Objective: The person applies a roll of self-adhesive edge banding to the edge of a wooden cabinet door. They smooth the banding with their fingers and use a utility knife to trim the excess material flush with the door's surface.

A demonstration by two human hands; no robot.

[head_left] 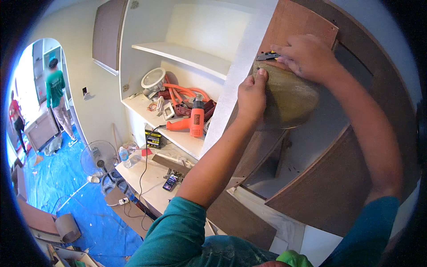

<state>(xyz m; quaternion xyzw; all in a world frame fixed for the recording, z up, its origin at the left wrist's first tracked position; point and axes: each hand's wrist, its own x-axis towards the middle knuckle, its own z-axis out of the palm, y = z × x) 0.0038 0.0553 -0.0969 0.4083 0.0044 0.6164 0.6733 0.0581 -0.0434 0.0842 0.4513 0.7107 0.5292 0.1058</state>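
While both arms reach up to the cabinet, the left hand [251, 95] pinches the left edge of a curved brown veneer sheet [287, 95], thumb on top and fingers curled shut behind it, pressing it against the cabinet's white front edge [231, 86]. Just above, the right hand [307, 58] lies knuckles-up over the sheet's top, its fingers closed around a small dark knife [267, 55] with a yellow mark, whose tip sticks out to the left at the sheet's upper edge. Behind the sheet runs a brown panel [298, 22], and below it a curved brown shelf front [329, 187]. Left of the hands, on a white shelf [147, 109], an orange heat gun [191, 120] lies beside an orange hose [184, 91] and a round white lamp fitting [153, 80]. Lower down, a counter [147, 178] carries a water bottle [125, 156]; a fan [98, 158] stands on blue floor sheeting [89, 213]. Far left, a person in a green top [55, 89] stands in an arched doorway.
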